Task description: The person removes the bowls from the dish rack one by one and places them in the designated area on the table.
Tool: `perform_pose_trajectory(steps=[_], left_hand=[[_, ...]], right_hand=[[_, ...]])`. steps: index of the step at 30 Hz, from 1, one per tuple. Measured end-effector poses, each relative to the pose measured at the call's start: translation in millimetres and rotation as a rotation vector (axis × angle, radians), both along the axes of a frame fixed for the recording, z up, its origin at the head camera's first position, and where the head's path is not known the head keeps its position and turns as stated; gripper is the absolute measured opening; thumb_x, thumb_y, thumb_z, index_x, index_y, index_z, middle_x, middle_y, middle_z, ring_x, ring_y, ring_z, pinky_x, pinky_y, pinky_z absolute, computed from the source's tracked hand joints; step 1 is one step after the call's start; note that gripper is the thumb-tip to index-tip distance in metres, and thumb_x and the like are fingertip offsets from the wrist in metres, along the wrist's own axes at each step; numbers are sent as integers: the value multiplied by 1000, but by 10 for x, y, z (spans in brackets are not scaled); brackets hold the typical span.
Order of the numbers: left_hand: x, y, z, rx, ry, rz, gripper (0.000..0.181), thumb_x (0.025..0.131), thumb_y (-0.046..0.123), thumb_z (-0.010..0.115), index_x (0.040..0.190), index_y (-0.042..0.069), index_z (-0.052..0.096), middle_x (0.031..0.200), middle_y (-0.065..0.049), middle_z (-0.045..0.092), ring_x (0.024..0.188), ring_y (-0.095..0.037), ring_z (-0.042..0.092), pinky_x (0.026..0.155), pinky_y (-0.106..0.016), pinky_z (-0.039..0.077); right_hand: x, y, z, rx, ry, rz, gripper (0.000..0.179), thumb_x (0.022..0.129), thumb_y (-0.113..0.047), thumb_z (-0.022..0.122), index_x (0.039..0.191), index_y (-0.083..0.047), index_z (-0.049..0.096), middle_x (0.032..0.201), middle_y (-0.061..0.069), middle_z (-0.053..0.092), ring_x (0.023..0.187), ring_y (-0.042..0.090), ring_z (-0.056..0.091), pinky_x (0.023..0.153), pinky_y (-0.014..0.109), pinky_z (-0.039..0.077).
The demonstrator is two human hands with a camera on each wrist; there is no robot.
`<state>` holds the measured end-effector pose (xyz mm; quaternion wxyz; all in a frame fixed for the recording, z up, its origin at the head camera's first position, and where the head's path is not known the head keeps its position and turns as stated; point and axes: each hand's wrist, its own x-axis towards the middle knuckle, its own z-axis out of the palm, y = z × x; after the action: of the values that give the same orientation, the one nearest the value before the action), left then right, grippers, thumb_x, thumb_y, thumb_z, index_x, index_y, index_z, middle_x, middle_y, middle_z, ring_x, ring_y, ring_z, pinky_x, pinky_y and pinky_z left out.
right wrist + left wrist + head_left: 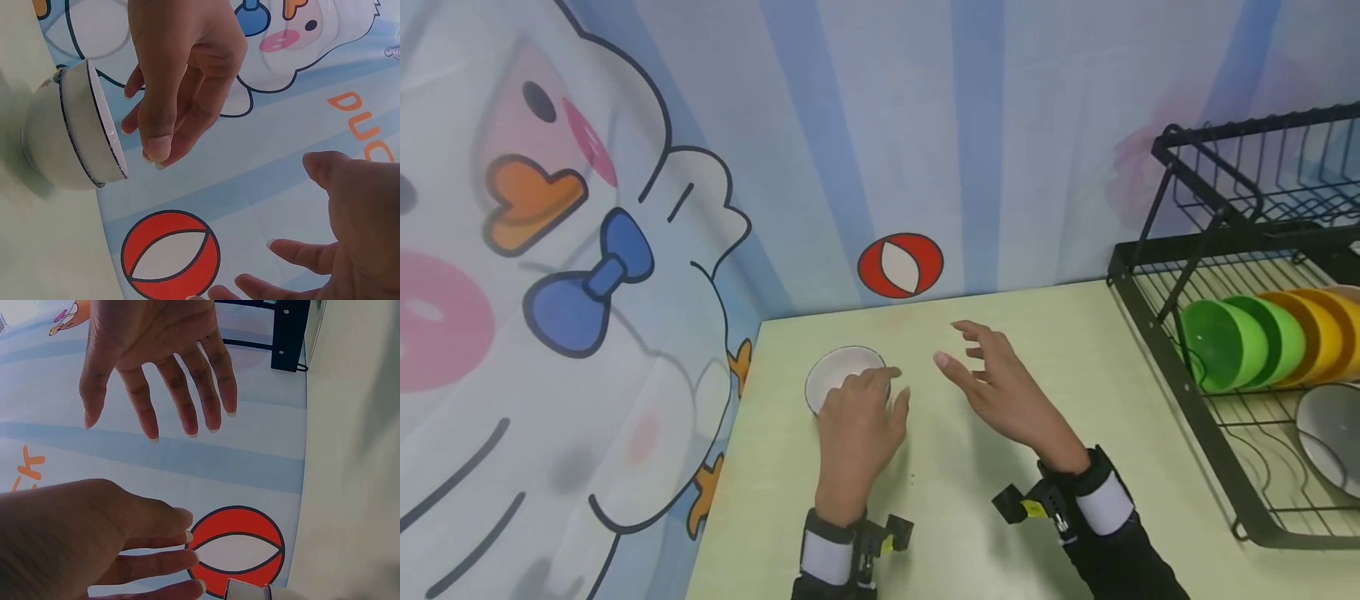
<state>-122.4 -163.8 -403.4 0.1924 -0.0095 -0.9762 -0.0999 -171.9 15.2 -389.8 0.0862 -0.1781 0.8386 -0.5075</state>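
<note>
A white bowl (838, 367) with a thin dark rim stands upright on the table, left of centre. In the right wrist view, a second dark line circles the bowl (44, 134) below its rim. My left hand (859, 429) is over the bowl's near right side, covering part of it, its fingers loosely bent and holding nothing. To the right, my right hand (1003, 387) hovers above the table with spread, relaxed fingers and nothing in them. The left wrist view shows the right hand (159, 362) facing the left hand (94, 537), a gap between them.
A black wire dish rack (1195, 454) stands on the right of the pale table (955, 508). Green bowls (1221, 346), yellow bowls (1311, 333) and a light grey dish (1333, 433) sit in it. A cartoon-printed cloth (902, 142) hangs along the table's back and left.
</note>
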Motion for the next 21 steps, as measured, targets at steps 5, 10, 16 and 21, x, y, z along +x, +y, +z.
perform_pose_trajectory(steps=[5,10,16,21], left_hand=[[5,16,5,7,-4,-12,26,91,29,71,114,16,73,103,-1,76,84,-23,68,70,-36,52],[-3,45,-1,23,-30,-58,27,92,29,70,116,17,72,111,-1,75,95,-24,70,79,-39,54],[2,88,-17,15,-31,-100,27,92,28,70,117,17,71,112,0,75,95,-22,70,77,-38,54],[19,140,-17,19,-77,-112,30,93,30,68,121,18,69,116,-1,74,99,-23,69,78,-38,55]], right_hand=[[9,65,0,14,3,-10,66,102,-39,54,153,-4,30,153,27,30,139,45,40,108,59,43],[6,164,-22,26,14,-26,65,102,-38,53,152,-4,30,154,28,29,139,46,39,108,59,42],[-4,264,-45,43,25,-30,66,102,-39,53,152,-3,30,152,29,29,139,47,38,108,60,42],[-4,358,-33,59,37,-48,66,102,-39,53,152,-2,30,151,31,30,139,48,38,108,61,42]])
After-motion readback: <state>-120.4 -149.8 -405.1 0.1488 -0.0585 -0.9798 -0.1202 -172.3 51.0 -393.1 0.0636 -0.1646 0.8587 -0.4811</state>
